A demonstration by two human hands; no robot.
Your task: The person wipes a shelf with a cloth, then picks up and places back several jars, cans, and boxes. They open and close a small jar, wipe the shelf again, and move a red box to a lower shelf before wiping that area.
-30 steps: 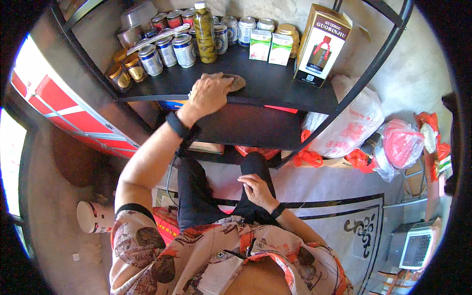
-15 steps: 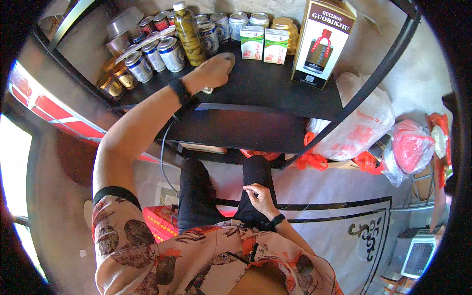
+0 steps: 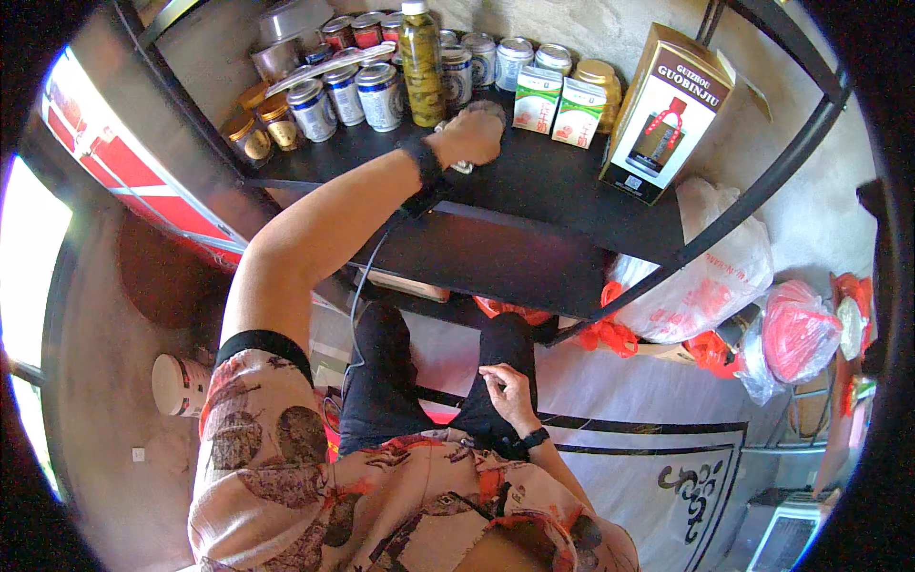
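Observation:
My left hand [image 3: 469, 139] reaches onto the black shelf [image 3: 553, 195] and presses down on a bunched greyish cloth [image 3: 488, 111]. Its fingers are closed over it, and a pale edge pokes out beneath the palm. Just left of the hand stands a tall bottle [image 3: 422, 71] of greenish-brown pickled contents with a white cap. Two small milk cartons [image 3: 538, 99], white, green and red, stand to the right. My right hand [image 3: 510, 393] rests on my right thigh, fingers loosely bent and apart, with nothing seen in it.
Several silver-blue cans [image 3: 381, 98] and brown jars [image 3: 278, 127] line the shelf's left. At its right stands a tall boxed bottle package [image 3: 667, 114]. Plastic bags [image 3: 696, 276] crowd beside the black metal frame. A white bucket [image 3: 181, 384] stands at left; a cable [image 3: 357, 324] hangs from my left wrist.
The view has swung, so the shelf items appear further right and the bucket shows more fully. My left hand remains beside the bottle on the cloth. My right hand has hardly moved.

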